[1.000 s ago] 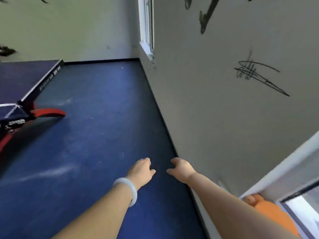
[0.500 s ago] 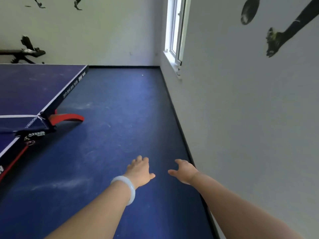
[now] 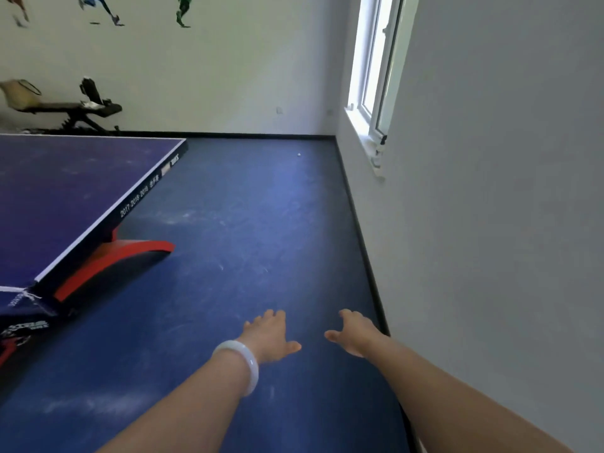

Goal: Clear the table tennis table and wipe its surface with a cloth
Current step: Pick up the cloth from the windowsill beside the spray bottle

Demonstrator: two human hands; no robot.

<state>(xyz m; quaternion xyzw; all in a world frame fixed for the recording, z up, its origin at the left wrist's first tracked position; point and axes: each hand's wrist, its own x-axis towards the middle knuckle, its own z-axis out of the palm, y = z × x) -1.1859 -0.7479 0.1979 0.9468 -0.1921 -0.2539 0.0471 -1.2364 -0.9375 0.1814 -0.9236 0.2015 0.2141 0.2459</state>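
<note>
**Both hands empty over the floor, table off to the left**

A blue floor fills most of the view, scuffed with pale streaks. It is bounded by a plain wall on the right and a far wall that carries coloured figures of runners.

The table tennis table stands at the left. Its dark blue tabletop has its long axis running away from the person, and its far end faces the far wall. Its white-lined side edge slants from lower left up to the far corner. A curved red base shows beneath that edge, and the net crosses the tabletop at the lower left, clamped at the side.

A window is set in the right wall, bright with daylight. A dark bench stands against the far wall behind the table, with a pale bag on it.

The left hand and the right hand reach forward side by side over the floor, near the right wall and well apart from the table. Both are palm down with the fingers loose and spread, grasping nothing. A pale bracelet circles the left wrist.

A tiny white speck, possibly a ball, lies on the floor near the far wall.
</note>
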